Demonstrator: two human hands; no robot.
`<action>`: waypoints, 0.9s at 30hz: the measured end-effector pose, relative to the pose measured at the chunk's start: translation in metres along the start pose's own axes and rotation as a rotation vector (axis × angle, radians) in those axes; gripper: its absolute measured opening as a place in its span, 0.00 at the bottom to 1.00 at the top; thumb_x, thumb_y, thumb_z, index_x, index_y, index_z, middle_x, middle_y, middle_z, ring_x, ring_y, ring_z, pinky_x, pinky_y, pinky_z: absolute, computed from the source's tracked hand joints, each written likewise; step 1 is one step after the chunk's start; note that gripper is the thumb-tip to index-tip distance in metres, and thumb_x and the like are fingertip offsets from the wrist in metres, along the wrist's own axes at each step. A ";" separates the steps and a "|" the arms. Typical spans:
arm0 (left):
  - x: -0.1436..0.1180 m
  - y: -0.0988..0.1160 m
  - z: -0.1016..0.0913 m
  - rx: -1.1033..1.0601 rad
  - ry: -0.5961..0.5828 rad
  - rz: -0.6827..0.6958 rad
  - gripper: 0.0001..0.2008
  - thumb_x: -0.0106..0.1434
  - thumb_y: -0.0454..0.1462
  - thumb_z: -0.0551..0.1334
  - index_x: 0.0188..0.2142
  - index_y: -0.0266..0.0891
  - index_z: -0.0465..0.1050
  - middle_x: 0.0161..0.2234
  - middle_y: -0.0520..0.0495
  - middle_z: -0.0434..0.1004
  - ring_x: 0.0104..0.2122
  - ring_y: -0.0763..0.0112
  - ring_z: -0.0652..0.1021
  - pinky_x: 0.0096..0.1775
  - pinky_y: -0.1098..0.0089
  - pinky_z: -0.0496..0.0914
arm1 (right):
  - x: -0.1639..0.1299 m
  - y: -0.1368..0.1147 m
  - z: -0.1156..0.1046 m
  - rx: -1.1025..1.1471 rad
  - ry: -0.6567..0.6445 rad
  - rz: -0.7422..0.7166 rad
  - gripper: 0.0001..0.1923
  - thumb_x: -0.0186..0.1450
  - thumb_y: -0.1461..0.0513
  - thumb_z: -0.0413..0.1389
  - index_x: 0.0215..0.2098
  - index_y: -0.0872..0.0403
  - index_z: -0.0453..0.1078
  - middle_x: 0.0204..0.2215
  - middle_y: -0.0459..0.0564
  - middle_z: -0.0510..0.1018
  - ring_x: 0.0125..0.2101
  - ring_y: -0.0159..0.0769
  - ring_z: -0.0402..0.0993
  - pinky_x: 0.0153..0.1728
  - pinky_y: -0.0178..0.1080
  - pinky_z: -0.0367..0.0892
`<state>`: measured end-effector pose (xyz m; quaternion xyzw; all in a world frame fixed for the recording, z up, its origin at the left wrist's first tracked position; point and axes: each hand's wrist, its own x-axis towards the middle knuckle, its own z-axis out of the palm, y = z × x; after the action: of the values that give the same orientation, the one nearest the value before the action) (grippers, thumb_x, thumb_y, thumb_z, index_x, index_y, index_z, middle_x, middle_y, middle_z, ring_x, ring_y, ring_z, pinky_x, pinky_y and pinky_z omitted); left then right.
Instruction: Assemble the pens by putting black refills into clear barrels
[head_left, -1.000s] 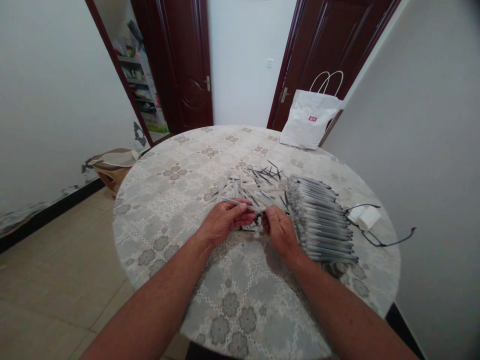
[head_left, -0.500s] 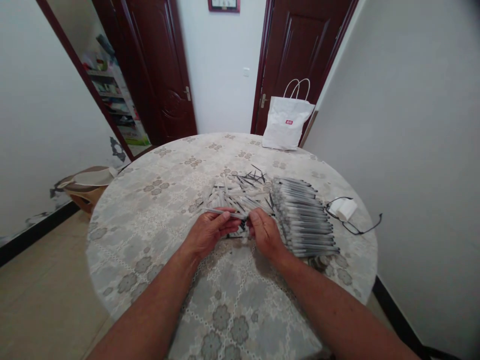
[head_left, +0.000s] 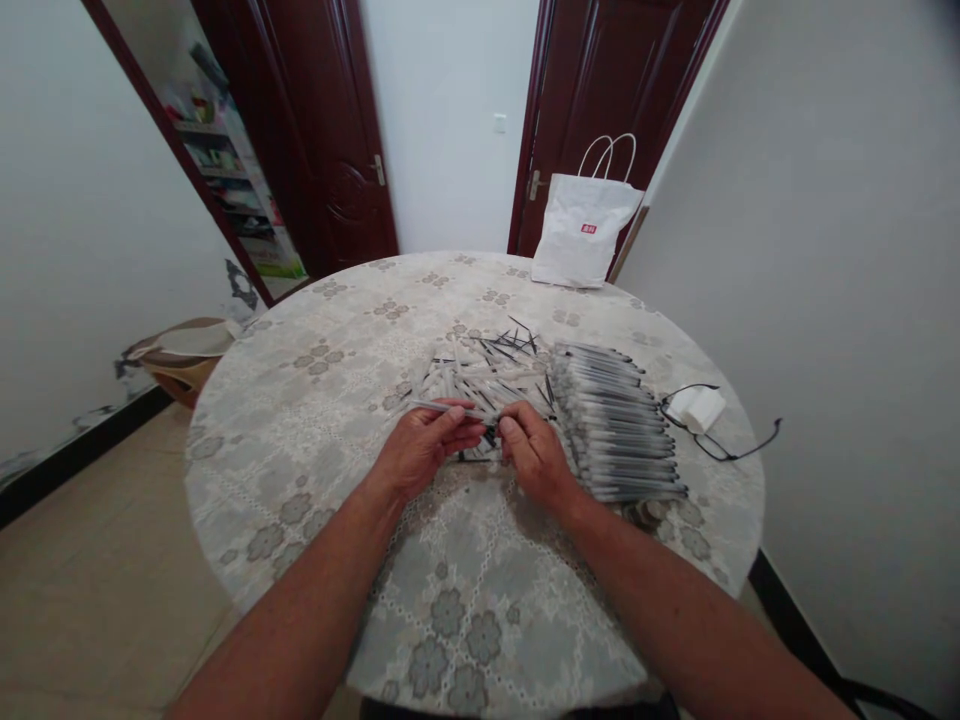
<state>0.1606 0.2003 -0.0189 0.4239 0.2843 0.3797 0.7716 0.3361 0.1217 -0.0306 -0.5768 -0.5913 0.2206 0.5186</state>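
My left hand (head_left: 418, 448) is closed around a slim pale pen (head_left: 429, 405), with thumb and fingers along its barrel. At the pen's right end my right hand (head_left: 536, 452) pinches with thumb and forefinger; a small dark part shows there, too small to make out. Just beyond the hands lies a loose pile of clear pen barrels (head_left: 451, 378) mixed with thin black pieces (head_left: 511, 343). To the right of my right hand, many grey-and-clear pens (head_left: 626, 425) are stacked side by side in a long heap.
A patterned cloth covers the round table (head_left: 300, 450). Eyeglasses (head_left: 724, 455) and a white box-like item (head_left: 697, 408) lie right of the stack. A white paper bag (head_left: 581, 240) stands at the far edge. A small round object (head_left: 646, 514) sits near my right forearm.
The view has tilted slightly, so the table and bag appear shifted a little up and to the right. Both hands keep nearly the same hold on the pen.
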 end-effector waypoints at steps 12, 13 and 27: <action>0.002 -0.006 -0.003 0.104 -0.004 0.061 0.16 0.58 0.43 0.72 0.42 0.34 0.80 0.35 0.39 0.85 0.33 0.62 0.83 0.39 0.61 0.79 | -0.002 0.001 -0.002 0.113 -0.062 0.046 0.16 0.72 0.49 0.50 0.33 0.49 0.69 0.23 0.43 0.71 0.25 0.35 0.64 0.28 0.37 0.60; 0.002 -0.005 -0.003 0.130 0.002 0.071 0.16 0.58 0.44 0.72 0.42 0.34 0.81 0.35 0.39 0.85 0.33 0.62 0.83 0.38 0.62 0.79 | -0.002 0.000 -0.001 0.095 -0.062 0.030 0.14 0.71 0.50 0.51 0.36 0.49 0.70 0.24 0.43 0.72 0.25 0.35 0.65 0.28 0.36 0.60; 0.000 0.008 -0.025 1.397 -0.051 0.531 0.14 0.64 0.32 0.59 0.47 0.40 0.78 0.41 0.46 0.80 0.39 0.67 0.78 0.46 0.66 0.70 | 0.010 0.013 -0.017 -0.039 0.280 -0.026 0.12 0.71 0.54 0.53 0.46 0.52 0.71 0.33 0.47 0.77 0.29 0.34 0.72 0.30 0.36 0.66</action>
<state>0.1385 0.2142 -0.0243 0.8785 0.3293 0.2740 0.2114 0.3589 0.1279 -0.0323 -0.6043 -0.5247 0.1195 0.5875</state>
